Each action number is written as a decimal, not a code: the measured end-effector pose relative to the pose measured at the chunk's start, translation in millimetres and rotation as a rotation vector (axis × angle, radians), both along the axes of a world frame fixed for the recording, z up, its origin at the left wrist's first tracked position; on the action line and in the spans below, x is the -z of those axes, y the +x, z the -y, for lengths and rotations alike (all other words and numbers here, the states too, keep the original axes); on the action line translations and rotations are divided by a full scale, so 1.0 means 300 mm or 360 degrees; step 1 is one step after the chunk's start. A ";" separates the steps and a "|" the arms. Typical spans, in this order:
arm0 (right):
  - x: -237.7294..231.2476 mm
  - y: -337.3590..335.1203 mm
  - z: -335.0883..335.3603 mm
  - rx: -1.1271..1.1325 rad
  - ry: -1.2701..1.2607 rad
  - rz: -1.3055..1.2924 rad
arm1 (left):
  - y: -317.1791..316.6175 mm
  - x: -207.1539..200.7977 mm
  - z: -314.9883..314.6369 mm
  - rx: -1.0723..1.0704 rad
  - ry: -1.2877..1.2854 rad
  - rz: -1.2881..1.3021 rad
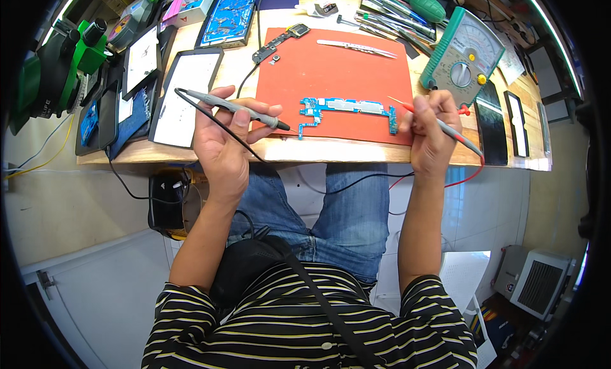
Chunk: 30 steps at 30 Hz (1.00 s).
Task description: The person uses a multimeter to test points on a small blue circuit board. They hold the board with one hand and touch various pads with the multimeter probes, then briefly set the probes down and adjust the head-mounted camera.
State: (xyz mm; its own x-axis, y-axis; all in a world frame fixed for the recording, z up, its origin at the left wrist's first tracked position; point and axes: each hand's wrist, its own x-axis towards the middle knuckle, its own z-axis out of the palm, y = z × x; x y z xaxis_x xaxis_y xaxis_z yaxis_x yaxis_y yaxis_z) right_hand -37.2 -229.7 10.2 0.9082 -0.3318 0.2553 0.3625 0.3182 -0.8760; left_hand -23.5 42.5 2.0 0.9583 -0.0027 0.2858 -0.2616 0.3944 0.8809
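Between my hands, a blue phone circuit board (353,106) lies on an orange-red mat (331,70). My left hand (226,137) is closed round a grey and black test probe (238,108), its tip close to the board's lower left end; whether it touches, I cannot tell. In my right hand (434,130) is a red and grey test probe (453,131), its thin needle over the mat just above the board's right end. A green-framed analog multimeter (461,60) with a dial knob leans at the right, beyond my right hand.
Tweezers (356,48) and a small dark part with a camera module (280,43) lie on the mat's far side. Several tools (394,19) crowd the back right. A white-topped tray (188,92) stands left, a black phone screen (491,127) right. Black and red probe leads (468,181) hang past the table edge.
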 end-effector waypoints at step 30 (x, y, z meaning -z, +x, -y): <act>0.019 0.000 0.002 0.0029 -0.0150 -0.0091 | 0.047 0.016 0.008 0.0155 0.0102 0.0045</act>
State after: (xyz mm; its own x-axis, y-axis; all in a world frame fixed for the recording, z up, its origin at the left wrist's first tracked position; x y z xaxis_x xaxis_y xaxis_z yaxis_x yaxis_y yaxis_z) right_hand -37.2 -230.2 4.5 0.9162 -0.3253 0.2340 0.3160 0.2272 -0.9211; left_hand -9.5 40.1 -2.8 0.9442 -0.1144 0.3089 -0.2500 0.3621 0.8980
